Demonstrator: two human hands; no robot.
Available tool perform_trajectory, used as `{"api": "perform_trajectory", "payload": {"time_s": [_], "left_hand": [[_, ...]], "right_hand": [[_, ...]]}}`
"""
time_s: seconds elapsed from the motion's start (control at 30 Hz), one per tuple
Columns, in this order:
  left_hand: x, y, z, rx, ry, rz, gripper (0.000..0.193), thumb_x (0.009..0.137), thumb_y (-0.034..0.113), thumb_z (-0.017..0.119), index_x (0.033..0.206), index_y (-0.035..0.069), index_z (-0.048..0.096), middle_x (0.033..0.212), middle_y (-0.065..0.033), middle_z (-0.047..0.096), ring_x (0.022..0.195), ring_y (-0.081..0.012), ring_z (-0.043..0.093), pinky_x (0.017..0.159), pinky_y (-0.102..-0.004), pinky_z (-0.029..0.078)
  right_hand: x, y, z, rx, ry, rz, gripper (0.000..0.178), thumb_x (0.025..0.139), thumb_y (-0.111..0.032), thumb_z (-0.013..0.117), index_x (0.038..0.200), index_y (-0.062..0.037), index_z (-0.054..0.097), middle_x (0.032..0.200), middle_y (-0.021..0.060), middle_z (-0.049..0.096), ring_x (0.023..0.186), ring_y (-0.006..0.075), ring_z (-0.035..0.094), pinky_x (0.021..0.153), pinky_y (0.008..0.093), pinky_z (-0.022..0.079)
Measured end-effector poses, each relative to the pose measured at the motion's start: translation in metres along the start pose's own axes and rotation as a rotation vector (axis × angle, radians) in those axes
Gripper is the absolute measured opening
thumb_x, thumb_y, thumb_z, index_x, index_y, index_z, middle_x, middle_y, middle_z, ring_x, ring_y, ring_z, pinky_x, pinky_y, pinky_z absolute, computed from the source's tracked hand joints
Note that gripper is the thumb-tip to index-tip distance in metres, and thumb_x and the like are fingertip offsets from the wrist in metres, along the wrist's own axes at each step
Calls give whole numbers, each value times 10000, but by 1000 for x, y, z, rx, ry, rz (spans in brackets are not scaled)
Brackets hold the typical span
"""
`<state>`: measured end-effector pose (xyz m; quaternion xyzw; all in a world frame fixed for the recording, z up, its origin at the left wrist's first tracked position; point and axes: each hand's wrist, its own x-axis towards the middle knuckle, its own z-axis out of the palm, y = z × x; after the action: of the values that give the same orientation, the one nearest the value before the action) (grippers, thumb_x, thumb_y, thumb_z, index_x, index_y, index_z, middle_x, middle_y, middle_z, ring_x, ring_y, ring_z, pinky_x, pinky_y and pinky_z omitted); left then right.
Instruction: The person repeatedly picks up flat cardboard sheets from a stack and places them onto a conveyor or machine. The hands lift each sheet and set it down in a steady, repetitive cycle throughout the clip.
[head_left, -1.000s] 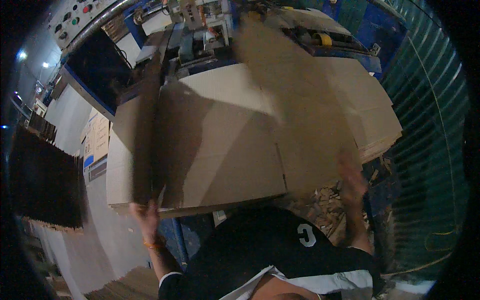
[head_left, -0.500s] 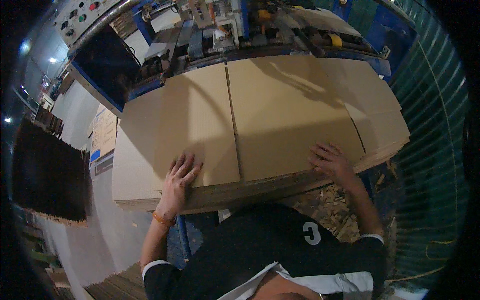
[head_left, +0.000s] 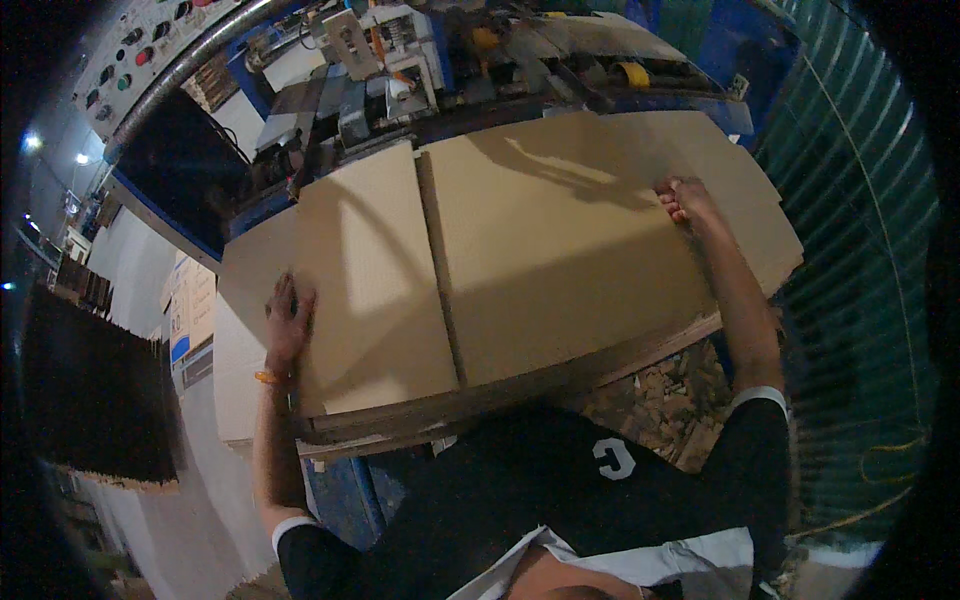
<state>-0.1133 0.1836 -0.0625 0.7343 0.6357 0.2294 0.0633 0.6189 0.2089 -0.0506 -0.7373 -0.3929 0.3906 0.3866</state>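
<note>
A stack of flat cardboard box blanks [head_left: 560, 230] lies in front of me, with a dark slot running down between the panels of the top sheet. My left hand [head_left: 290, 318] rests at the left edge of the top sheet, fingers stretched out and fairly flat. Farther off on the right, my right hand [head_left: 688, 202] has its fingers curled in at the sheet's right edge, gripping it. The fingertips there are partly hidden. Layered edges of the lower blanks show along the near side.
Beyond the stack stands a blue machine with metal rollers and bars [head_left: 370, 110]. Its button panel [head_left: 130, 60] is at the upper left. A green corrugated wall [head_left: 860, 270] runs along the right. Cardboard scraps [head_left: 660, 400] lie below the stack. A dark stack [head_left: 95, 390] stands at the left.
My left hand has moved left and slightly away from me to the top sheet's edge. My right hand has gone farther forward, its fingers now curled. The top sheet's slot looks wider.
</note>
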Motion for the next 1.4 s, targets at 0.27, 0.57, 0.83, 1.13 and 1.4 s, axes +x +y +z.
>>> {"api": "perform_trajectory", "payload": {"time_s": [0.27, 0.57, 0.83, 1.13, 1.4], "left_hand": [[-5, -5, 17, 271, 64, 47, 600, 901, 384, 451, 1372, 34, 325, 1424, -155, 316, 1336, -295, 254, 1070, -504, 123], [-13, 75, -33, 355, -82, -269, 712, 876, 454, 479, 1389, 14, 257, 1448, -179, 248, 1350, -358, 185, 1089, -486, 129], [-106, 160, -54, 126, -47, 435, 944, 668, 476, 708, 1388, 53, 269, 1443, -174, 250, 1338, -375, 209, 1073, -510, 189], [-48, 144, -43, -102, 17, 468, 804, 764, 419, 634, 1380, 44, 278, 1378, -178, 358, 1275, -382, 323, 1050, -458, 281], [28, 132, -5, 43, 33, 434, 708, 807, 335, 606, 1369, 39, 295, 1335, -186, 407, 1264, -353, 348, 1030, -413, 324]], "right_hand": [[-8, -11, 49, -966, 455, -321, 357, 908, -325, 409, 1055, -45, 573, 965, 185, 611, 890, 370, 582, 732, 468, 481], [-77, -70, 51, -1024, 235, -585, 455, 880, -321, 493, 1215, -13, 477, 1154, 217, 521, 1056, 399, 499, 910, 457, 388], [-237, -33, 45, -1126, -310, -690, 930, 601, -527, 720, 1364, -128, 370, 1458, 124, 256, 1356, 364, 163, 1082, 544, 104], [-173, -46, 53, -1174, -193, -942, 878, 544, -513, 742, 1307, -180, 462, 1437, 85, 308, 1318, 363, 255, 1069, 510, 194], [-82, -80, 76, -1138, -221, -884, 716, 685, -558, 640, 1294, -219, 476, 1393, 47, 381, 1241, 307, 384, 994, 462, 324]]}}
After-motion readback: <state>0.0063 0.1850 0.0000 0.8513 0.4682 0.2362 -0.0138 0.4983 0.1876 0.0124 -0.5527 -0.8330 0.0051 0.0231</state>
